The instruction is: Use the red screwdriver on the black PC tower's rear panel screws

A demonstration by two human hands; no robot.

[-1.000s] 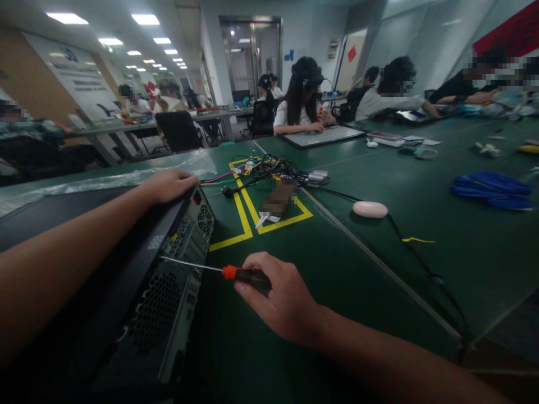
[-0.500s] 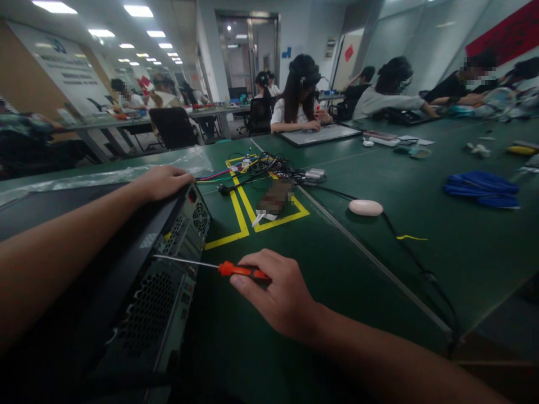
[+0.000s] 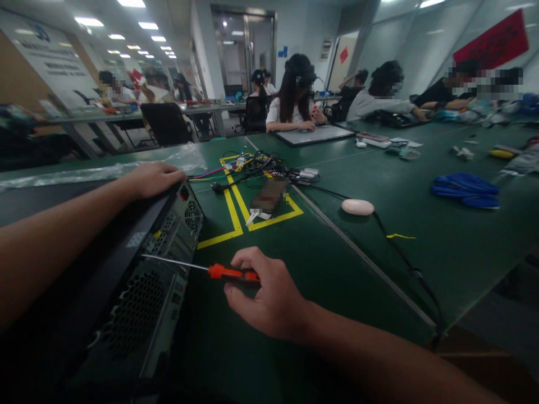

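A black computer case (image 3: 90,235) lies at the left, its metal back panel facing right with a honeycomb vent, a small fan grille and ports. My left hand (image 3: 158,178) rests flat on top near the far back corner, fingers stretched out and gripping nothing. In my right hand (image 3: 269,294) is a screwdriver (image 3: 217,271) with an orange and black handle, my palm and fingers around it and the thumb slightly off it. Its long shaft points left, the tip at the back panel's upper edge above the vent. Whether it sits in a screw is too small to tell.
On the green table (image 3: 320,269) lie tangled cables (image 3: 265,163), yellow tape outlines (image 3: 275,220), a pale oval mouse-like object (image 3: 357,207) on a black cord, and a blue cloth bundle (image 3: 463,189). Clear plastic wrap (image 3: 181,160) lies behind the case. Other people sit across the table.
The view has turned a little, so everything sits slightly further left. My right thumb and forefinger have spread a bit on the screwdriver handle. My left hand stays on the case.
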